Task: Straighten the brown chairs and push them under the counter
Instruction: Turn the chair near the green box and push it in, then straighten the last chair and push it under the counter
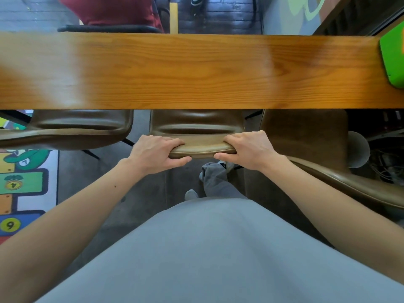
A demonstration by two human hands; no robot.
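Bright, soft glare on counter point(196, 71), warped edges

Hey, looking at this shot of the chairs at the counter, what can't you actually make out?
All in the head view:
- middle chair: the front of its seat is hidden under the counter.
- left chair: cut off by the left edge, front covered by the counter.
- right chair: its back runs off the right edge.
- green object: cut by the right edge, so it is unidentifiable.
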